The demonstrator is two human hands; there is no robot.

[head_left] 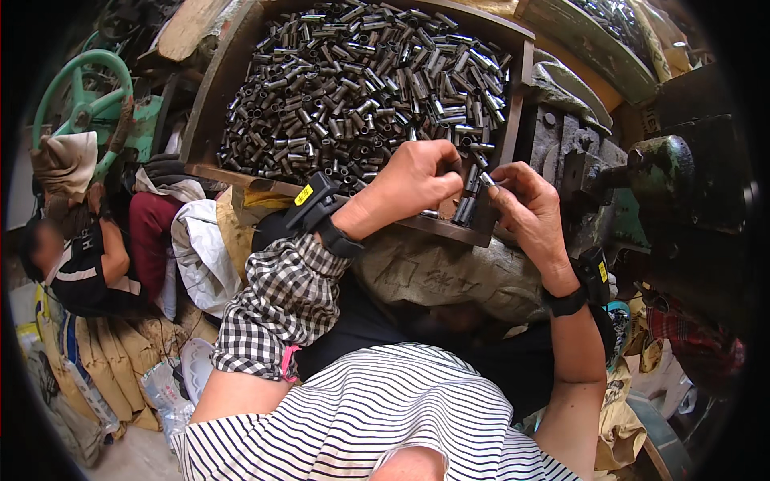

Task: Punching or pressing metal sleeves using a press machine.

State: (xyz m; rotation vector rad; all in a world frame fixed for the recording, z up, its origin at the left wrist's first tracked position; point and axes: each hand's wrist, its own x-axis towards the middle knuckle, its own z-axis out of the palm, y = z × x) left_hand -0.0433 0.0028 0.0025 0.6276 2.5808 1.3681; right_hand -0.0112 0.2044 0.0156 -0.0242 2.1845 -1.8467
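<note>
One metal tube in R grip; L grip curled (can't tell if holding smth).

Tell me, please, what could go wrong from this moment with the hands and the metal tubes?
The metal tube pinched in the right grip may slip and get lost among the many similar tubes heaped in the brown tray. Also, no glove covers this grip or the left grip, so a rough tube edge, if there is one, could cause a scratch.
</note>
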